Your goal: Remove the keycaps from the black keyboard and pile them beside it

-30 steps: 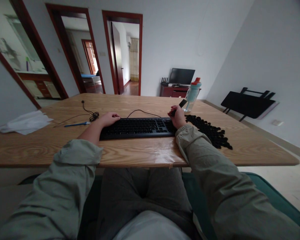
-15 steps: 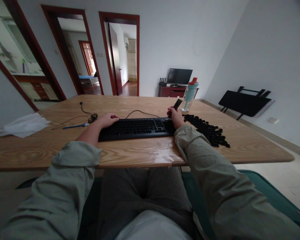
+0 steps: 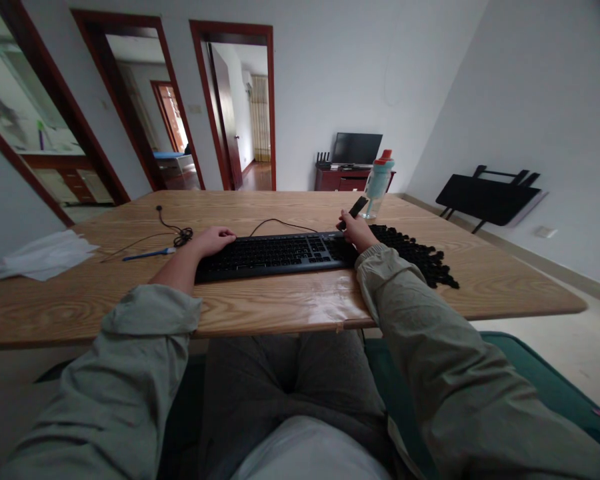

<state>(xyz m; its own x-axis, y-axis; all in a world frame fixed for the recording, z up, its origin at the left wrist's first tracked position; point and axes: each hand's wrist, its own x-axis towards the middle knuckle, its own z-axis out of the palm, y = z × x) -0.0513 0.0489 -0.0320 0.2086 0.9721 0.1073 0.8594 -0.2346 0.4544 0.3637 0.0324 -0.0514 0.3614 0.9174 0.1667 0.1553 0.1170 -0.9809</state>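
A black keyboard lies on the wooden table in front of me. My left hand rests on its left end with the fingers curled over the edge. My right hand hovers over the keyboard's right end, shut on a small black tool that sticks up and away from me. A heap of loose black keycaps lies just right of the keyboard, beside my right wrist.
A pale green water bottle with a red cap stands behind the keycaps. A blue pen, a coiled black cable and white paper lie at the left. A folded black table leans on the right wall.
My right hand with the black tool has shifted slightly to the right over the keyboard's end. The left hand stays put. The view has tilted a little.
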